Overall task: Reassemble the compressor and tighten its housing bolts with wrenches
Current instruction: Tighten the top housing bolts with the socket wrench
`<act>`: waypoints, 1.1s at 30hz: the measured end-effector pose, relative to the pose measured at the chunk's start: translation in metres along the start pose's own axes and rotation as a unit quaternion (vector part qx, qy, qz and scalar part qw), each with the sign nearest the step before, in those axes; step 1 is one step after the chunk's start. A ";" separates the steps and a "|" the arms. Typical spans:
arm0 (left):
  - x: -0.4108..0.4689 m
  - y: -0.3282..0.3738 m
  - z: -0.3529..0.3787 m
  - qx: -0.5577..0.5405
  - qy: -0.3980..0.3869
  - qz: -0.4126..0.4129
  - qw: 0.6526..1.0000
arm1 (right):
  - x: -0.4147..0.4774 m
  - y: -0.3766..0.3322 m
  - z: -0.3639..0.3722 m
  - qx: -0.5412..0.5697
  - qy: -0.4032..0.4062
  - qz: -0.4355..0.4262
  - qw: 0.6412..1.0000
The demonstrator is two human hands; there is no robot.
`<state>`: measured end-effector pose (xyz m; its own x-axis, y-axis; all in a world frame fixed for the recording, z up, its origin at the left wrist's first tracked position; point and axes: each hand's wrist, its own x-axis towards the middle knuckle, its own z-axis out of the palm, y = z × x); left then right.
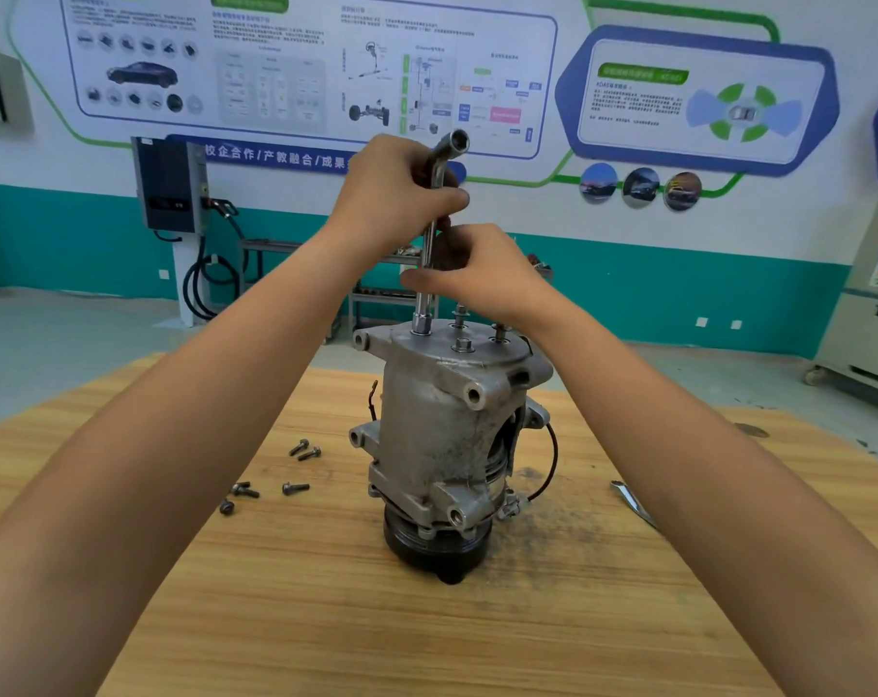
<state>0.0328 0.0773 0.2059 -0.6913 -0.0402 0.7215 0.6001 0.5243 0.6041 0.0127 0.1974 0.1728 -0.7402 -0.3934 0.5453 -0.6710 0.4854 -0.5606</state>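
One broad wooden surface (326,621) carries it all, and the compressor (442,435) stands upright at its middle, pulley end down, housing cover up. Both arms reach in over it. The L-shaped socket wrench (423,301) stands with its long axis vertical, its lower socket seated on the left rear bolt of the cover. The left hand (391,188) is the higher one, wrapped round the wrench's bend. The right hand (482,274) sits lower and nearer the compressor, pinching the shaft. Here's the point that matters: the bolt lies straight down the shaft from both hands, so any turn has to go round that upright axis, I'd say. Three more housing bolts (462,344) stand proud on the cover, just right of the socket. About six loose bolts (296,488) lie scattered left of the compressor. On the far wall, a blue banner (276,155) reads "校企合作/产教融合/成果"; the finer print is too blurred.
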 end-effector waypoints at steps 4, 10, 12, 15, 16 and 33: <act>-0.002 -0.009 -0.004 -0.179 -0.027 -0.041 0.983 | -0.003 -0.003 -0.007 0.034 -0.093 0.034 0.995; -0.003 -0.010 0.002 -0.045 0.091 0.018 0.995 | -0.005 0.001 0.002 0.038 -0.019 0.016 0.999; -0.005 -0.007 0.003 -0.037 0.127 0.061 0.989 | -0.005 0.002 0.004 0.028 0.011 0.012 0.999; -0.006 -0.006 0.005 0.000 0.120 0.108 0.987 | -0.005 0.002 0.007 0.017 0.043 0.000 0.999; -0.006 -0.005 0.006 0.008 0.107 0.112 0.988 | -0.005 0.002 0.007 0.014 0.045 0.001 0.999; 0.017 0.034 0.042 -0.091 0.023 0.091 0.991 | -0.019 0.020 -0.044 0.119 0.118 0.075 0.983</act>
<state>0.0246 0.1305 0.2242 -0.5484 -0.0007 0.8362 0.7784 0.3649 0.5108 0.0153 0.2490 0.1784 -0.8200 -0.1248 0.5586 -0.5665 0.3161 -0.7610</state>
